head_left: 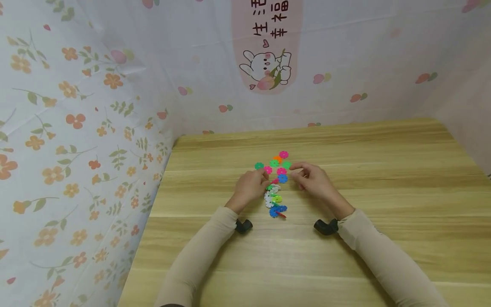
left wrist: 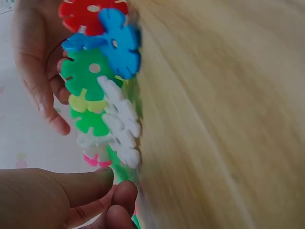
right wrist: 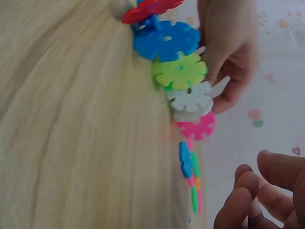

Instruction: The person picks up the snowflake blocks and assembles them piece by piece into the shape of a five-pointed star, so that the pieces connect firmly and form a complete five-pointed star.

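A chain of interlocked plastic snowflake discs [head_left: 270, 199] in blue, yellow-green, white, green and pink lies between the two hands, several pieces standing on edge. At its near end are a red disc [left wrist: 88, 16] and a blue disc [right wrist: 167, 42]. My left hand [head_left: 250, 186] is beside the far part of the chain, thumb and fingers bent toward the pink disc [right wrist: 196, 126]; whether it touches the chain is unclear. To the right, my right hand [head_left: 313, 181] hovers by the loose blue disc [head_left: 282, 178] and green disc [head_left: 287, 165], its fingers loosely bent around nothing.
Loose discs lie flat beyond the chain: a pink one [head_left: 284, 154], an orange one [head_left: 277, 159], a teal one [head_left: 259, 166] and several others. The wooden table [head_left: 383, 179] meets a patterned cloth [head_left: 337, 55] behind. Black wrist mounts [head_left: 326, 227] sit under the sleeves.
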Tool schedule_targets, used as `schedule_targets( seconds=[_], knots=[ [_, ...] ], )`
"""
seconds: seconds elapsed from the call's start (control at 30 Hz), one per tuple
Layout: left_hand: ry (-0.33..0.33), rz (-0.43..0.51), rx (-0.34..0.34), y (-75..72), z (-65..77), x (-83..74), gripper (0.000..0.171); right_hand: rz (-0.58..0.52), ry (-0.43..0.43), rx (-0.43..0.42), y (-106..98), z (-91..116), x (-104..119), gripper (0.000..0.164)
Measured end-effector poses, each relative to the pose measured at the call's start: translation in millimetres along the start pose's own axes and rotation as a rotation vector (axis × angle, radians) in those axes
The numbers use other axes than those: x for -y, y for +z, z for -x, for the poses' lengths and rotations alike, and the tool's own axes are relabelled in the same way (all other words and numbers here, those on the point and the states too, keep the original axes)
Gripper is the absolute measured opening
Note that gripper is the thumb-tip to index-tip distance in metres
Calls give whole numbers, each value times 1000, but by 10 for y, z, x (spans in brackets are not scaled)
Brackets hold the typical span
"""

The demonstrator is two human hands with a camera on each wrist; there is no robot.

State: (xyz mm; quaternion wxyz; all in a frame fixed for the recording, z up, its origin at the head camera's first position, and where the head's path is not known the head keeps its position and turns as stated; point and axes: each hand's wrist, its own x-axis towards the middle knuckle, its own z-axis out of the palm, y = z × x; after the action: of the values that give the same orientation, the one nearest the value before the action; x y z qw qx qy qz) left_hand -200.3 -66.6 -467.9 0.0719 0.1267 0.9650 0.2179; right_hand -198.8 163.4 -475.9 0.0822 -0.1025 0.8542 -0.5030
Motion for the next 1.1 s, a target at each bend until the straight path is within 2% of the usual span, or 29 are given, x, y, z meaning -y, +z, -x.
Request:
schedule_targets(
  seconds=[0.13,0.27,0.43,0.57,0.7,0.83,1.1],
  knots=[
    [22,-74,-48,-10,-70,27,17,113,-5,23,29,-51,-22,30],
    [-3,-100,-84,-58,-205,77,20,173,0,67,54,-161,-66,33],
    [-57,-50,-40,-87,-272,86,30,218,18,107,101,-248,-110,37],
    [-76,-47,13,-69,-288,90,36,276,-8,121,133,-256,-111,38],
    [-69,-61,48,-76,-297,67,37,360,-56,134,145,-249,-89,39],
    [-61,-94,40,-97,-310,30,36,432,-108,146,161,-241,-64,36],
    [-27,-183,64,-128,-324,-46,34,469,-142,154,185,-193,-50,37]
  ],
)
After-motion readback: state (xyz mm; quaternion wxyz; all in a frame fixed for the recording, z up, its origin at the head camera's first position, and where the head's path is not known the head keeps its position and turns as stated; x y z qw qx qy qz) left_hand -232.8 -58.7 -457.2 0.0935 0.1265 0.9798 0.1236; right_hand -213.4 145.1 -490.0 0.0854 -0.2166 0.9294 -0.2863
